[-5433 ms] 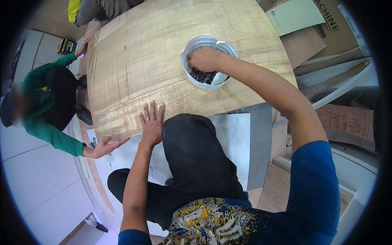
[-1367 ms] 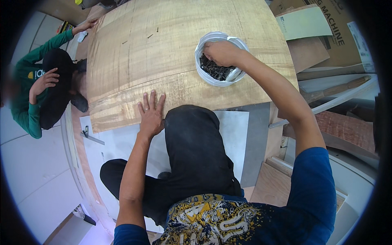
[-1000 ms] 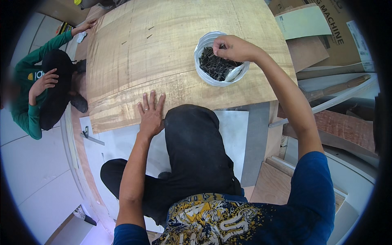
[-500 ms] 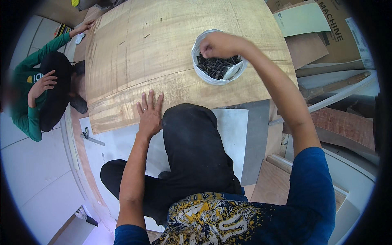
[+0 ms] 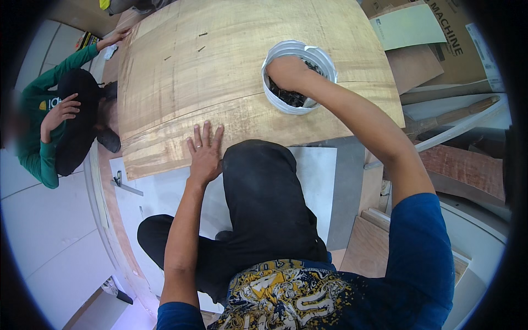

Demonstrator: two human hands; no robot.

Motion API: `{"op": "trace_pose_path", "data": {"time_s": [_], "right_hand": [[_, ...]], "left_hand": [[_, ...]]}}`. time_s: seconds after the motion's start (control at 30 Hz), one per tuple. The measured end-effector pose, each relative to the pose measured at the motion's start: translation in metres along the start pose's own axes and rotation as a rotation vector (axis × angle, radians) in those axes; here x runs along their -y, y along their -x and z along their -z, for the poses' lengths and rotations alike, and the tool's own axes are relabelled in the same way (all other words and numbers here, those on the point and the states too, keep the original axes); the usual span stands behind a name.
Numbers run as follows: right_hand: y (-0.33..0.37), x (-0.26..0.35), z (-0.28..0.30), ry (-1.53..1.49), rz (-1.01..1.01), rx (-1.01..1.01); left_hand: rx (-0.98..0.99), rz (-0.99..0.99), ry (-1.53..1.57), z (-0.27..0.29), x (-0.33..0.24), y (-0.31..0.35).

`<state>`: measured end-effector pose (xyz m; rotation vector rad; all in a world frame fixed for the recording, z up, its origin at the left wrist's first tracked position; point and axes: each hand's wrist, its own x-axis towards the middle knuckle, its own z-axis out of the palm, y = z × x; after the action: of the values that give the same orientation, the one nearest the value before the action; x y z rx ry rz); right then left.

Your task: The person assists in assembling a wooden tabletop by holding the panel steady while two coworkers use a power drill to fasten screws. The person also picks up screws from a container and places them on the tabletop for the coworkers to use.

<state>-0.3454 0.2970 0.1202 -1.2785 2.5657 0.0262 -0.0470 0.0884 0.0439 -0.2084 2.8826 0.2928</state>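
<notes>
My left hand (image 5: pixel 206 154) lies flat on the near edge of a plywood sheet (image 5: pixel 181 99), its fingers spread and a ring on one of them. My right hand (image 5: pixel 289 73) reaches down into a white round tub (image 5: pixel 328 59). Its fingers are hidden there among dark, thin nails or screws (image 5: pixel 291 99). Three loose dark fasteners of the same sort, one of them a small fastener (image 5: pixel 201 48), lie on the sheet left of the tub.
A co-worker in a green sleeve (image 5: pixel 66 66) sits at the left, one hand on the sheet's edge. A metal square (image 5: pixel 129 188) lies below the sheet's left corner. Wood offcuts (image 5: pixel 462 170), a hand saw (image 5: pixel 456 115) and a cardboard box (image 5: pixel 456 33) crowd the right side.
My right hand has sunk deeper into the tub, and its fingers have gone out of sight. One of the loose fasteners on the sheet no longer shows. My left hand stays flat.
</notes>
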Motion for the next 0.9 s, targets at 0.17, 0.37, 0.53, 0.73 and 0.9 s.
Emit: {"op": "trace_pose_path", "data": {"time_s": [0.17, 0.37, 0.53, 0.73, 0.9], "right_hand": [[0.009, -0.038, 0.019, -0.205, 0.128, -0.085], [0.005, -0.034, 0.099, -0.761, -0.033, -0.039], [-0.024, -0.041, 0.098, -0.750, -0.058, -0.281], [-0.006, -0.047, 0.020, -0.146, 0.158, -0.080], [0.006, -0.002, 0.005, -0.089, -0.013, 0.016]], "left_hand": [[-0.018, 0.001, 0.020, -0.002, 0.000, 0.000], [-0.009, 0.005, 0.013, -0.001, 0.000, 0.000], [0.014, 0.014, -0.011, -0.002, 0.002, 0.000], [0.010, -0.003, 0.008, 0.000, -0.004, -0.003], [0.000, -0.001, -0.009, -0.001, 0.001, 0.001]]}}
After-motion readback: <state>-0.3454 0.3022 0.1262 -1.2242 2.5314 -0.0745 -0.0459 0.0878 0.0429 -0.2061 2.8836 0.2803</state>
